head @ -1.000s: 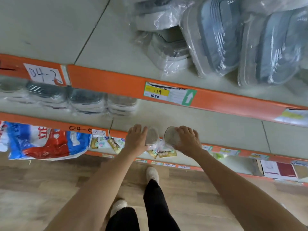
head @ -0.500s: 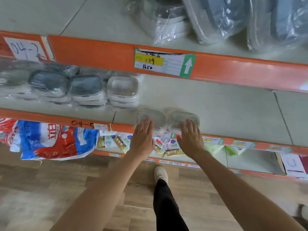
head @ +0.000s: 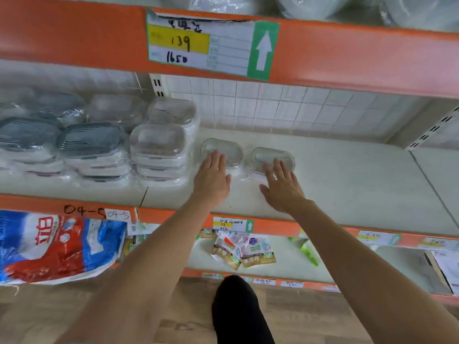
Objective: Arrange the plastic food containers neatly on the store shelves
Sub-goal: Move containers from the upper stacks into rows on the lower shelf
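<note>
Two clear plastic food containers lie side by side on the white middle shelf point(head: 347, 184). My left hand point(head: 212, 177) lies flat with straight fingers touching the near edge of the left container point(head: 224, 148). My right hand point(head: 282, 186) is likewise flat, fingertips on the near edge of the right container point(head: 273, 156). To their left stand wrapped stacks of clear-lidded containers point(head: 159, 150) and grey-lidded containers point(head: 92, 145).
An orange shelf beam point(head: 347, 58) with a price label point(head: 211, 45) runs overhead. A white grid back panel point(head: 285, 110) closes the shelf. Below are a blue-red bag point(head: 57, 247), small sachets point(head: 241, 252) and wooden floor point(head: 74, 316).
Both hands pushed the two clear containers from the shelf's front edge deeper onto the shelf. The view moved closer and lower, into the middle shelf.
</note>
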`<state>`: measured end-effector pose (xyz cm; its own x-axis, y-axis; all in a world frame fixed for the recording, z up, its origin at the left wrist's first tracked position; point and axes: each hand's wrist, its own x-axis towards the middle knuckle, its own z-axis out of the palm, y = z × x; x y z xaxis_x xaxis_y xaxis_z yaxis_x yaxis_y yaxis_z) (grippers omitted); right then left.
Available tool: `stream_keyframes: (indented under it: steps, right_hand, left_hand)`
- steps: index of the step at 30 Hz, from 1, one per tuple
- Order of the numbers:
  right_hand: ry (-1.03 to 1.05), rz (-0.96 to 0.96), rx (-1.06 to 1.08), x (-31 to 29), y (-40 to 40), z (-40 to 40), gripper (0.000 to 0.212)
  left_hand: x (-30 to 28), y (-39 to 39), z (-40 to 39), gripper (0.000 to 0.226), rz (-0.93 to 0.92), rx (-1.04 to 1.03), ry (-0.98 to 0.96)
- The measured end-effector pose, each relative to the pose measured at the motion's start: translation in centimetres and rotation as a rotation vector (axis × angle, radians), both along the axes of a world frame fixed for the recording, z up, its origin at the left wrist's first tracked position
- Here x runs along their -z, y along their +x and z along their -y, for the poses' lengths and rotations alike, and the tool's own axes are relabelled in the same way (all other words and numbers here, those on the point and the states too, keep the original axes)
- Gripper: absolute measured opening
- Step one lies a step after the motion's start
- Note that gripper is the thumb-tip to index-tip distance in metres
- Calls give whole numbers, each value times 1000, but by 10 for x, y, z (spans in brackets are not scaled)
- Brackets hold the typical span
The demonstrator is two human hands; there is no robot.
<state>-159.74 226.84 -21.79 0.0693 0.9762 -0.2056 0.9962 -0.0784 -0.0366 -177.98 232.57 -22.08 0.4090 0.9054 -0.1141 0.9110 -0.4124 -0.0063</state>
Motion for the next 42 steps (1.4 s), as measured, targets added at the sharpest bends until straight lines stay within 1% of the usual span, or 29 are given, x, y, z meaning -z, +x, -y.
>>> stream_keyframes:
  steps: [3, 5, 8, 11, 13, 15, 17, 19, 23, 28, 30, 35, 39, 42]
  right_hand:
    - [-8, 2, 0, 4, -2, -29, 65]
    - [-17, 23, 4, 6, -4, -40, 67]
    - [-35, 45, 0, 3, -5, -42, 67]
    - [-61, -13, 16, -11, -8, -34, 67]
    - [-56, -28, -15, -22, -16, -20, 67]
    - [-46, -17, -80, -37, -27, -1, 63]
    - [-72, 24, -147, -57, -40, 19, 53]
    - [-103, 51, -184, -81, -54, 39, 43]
    - [-95, 16, -205, -140, -79, 79, 35]
    - [34, 44, -278, -227, -99, 118, 33]
    - [97, 53, -294, -258, -102, 131, 35]
    - [227, 20, -312, -318, -107, 152, 36]
    - [336, 21, -337, -355, -113, 150, 38]
    - [414, -20, -336, -377, -115, 136, 39]
  left_hand:
    - [5, 5, -16, 61, -1, -59, 11]
    - [5, 4, -21, 62, 5, -56, -8]
    - [-1, 2, -21, 64, 34, -39, -70]
    - [-9, -2, -7, 66, -21, 3, -30]
    - [-19, -8, 10, 58, -53, 72, 23]
    - [-33, -17, 28, 40, -80, 149, 47]
    - [-54, -32, 44, 28, -110, 179, 2]
    - [-79, -50, 61, 24, -124, 168, -35]
    - [-135, -89, 96, 22, -130, 150, 12]
    - [-226, -122, 128, 26, -132, 149, 125]
    - [-262, -127, 139, 25, -87, 139, 188]
    - [-333, -141, 168, 21, 149, 58, 252]
    - [-358, -149, 170, 18, 287, -21, 299]
    - [-366, -152, 160, 14, 351, -39, 312]
